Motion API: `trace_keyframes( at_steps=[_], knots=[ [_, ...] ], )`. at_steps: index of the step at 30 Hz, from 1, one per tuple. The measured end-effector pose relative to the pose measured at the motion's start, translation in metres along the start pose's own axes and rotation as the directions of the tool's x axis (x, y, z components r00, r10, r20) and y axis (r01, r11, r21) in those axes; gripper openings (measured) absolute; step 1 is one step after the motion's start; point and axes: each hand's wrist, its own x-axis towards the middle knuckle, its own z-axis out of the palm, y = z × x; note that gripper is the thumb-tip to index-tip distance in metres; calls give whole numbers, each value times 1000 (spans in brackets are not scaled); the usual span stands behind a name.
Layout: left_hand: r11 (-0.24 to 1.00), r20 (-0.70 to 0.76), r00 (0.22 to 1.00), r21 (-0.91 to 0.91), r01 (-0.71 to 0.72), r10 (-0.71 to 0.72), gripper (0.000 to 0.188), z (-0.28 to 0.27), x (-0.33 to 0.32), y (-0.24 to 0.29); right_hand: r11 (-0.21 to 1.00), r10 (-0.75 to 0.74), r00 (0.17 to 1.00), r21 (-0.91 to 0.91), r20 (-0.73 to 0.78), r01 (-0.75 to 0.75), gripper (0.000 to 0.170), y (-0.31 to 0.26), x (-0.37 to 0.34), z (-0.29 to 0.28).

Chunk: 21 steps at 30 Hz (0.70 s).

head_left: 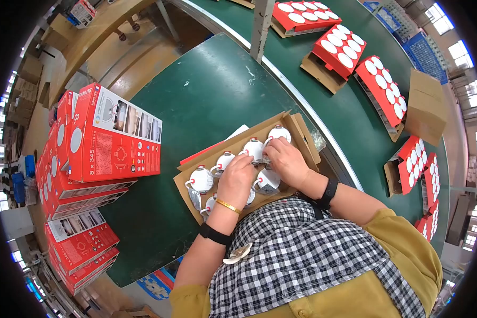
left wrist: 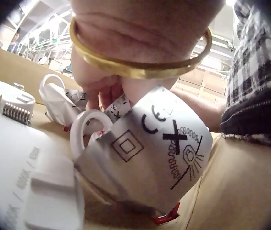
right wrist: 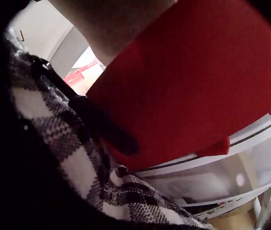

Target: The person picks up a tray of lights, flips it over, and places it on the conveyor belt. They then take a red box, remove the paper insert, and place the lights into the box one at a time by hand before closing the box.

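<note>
An open cardboard box (head_left: 184,186) holds several white round light units with labelled wrapped parts and looped white cables. My left hand (head_left: 235,183), with a gold bangle at its wrist, reaches into the middle of the box, its fingers curled at a white unit (head_left: 254,148). From the other side my right hand (head_left: 287,163) pinches at the same unit, fingertips close to the left ones. In the left wrist view a wrapped part (left wrist: 145,153) printed with CE stands in front of the left hand (left wrist: 109,91). The right wrist view does not show the right hand's fingers.
Red printed cartons (head_left: 116,138) are stacked at the left of the green table (head_left: 196,90). Beyond a metal rail, red packs with white discs (head_left: 339,47) stand on a green belt, beside a brown carton (head_left: 425,106). A post (head_left: 261,32) rises at the table's far edge.
</note>
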Motion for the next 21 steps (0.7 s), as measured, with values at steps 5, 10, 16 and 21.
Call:
trace_keyframes(
  at_steps=[5, 10, 16, 21],
  knots=[
    [999, -7, 1000, -20, 28, -28, 9, -1, 2, 2, 1000, 7, 1000, 13, 18, -7, 23, -1, 1, -1],
    [1000, -11, 1000, 1, 1, -1, 9, 2, 0, -2, 999, -24, 1000, 23, -6, 25, 23, 2, 0, 1],
    [1000, -12, 1000, -29, 8, -9, 9, 2, 0, -3, 998, 2, 1000, 60, -3, -2, 24, 3, -2, 4],
    [999, -30, 999, -40, 29, -31, 7, 0, -1, -1, 956, 109, 989, 282, -97, -78, 20, 10, -1, 2]
  ],
)
